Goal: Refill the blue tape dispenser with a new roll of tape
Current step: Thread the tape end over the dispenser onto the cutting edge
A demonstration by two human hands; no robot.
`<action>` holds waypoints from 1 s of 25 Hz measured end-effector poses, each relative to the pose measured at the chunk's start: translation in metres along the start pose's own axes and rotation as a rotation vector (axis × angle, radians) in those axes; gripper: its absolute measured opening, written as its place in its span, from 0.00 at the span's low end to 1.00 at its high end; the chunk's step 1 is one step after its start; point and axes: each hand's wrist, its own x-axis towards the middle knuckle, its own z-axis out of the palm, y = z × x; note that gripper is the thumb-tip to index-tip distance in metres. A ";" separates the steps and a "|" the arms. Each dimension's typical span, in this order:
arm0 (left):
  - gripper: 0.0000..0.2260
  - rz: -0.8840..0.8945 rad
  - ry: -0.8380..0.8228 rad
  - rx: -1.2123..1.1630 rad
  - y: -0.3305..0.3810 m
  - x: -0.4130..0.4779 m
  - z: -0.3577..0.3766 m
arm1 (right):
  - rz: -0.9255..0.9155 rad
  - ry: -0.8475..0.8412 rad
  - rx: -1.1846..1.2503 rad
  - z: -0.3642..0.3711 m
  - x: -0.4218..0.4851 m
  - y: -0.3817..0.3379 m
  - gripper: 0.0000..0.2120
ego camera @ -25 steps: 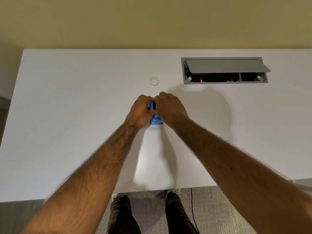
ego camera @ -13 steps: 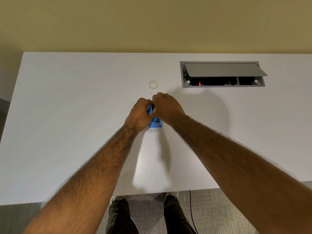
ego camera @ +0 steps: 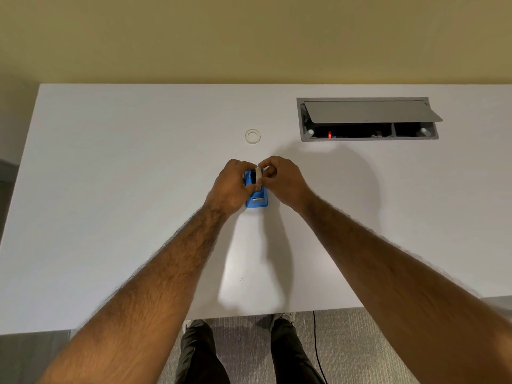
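While both hands crowd the blue tape dispenser (ego camera: 256,200) mid-worktop (ego camera: 110,189), left hand (ego camera: 231,187) clamps its side — prob. to stop it sliding. Right hand (ego camera: 282,182) pinches a pale tape roll (ego camera: 258,175), held on edge w/ its rim over the open cradle, so it looks lined up for the slot; seating not done yet, I'd say. Another whitish ring (ego camera: 252,136) lies flat just beyond, apart from both hands — spent core or spare, can't tell.
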 end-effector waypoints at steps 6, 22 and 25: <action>0.17 -0.042 -0.017 -0.135 -0.001 -0.001 -0.006 | 0.013 0.008 0.063 0.003 -0.001 0.003 0.13; 0.09 0.015 0.067 0.101 0.007 0.017 -0.014 | -0.056 -0.021 -0.143 0.005 0.002 0.003 0.13; 0.11 0.110 0.056 0.337 0.012 0.014 -0.016 | -0.077 -0.022 -0.162 0.006 0.003 0.004 0.12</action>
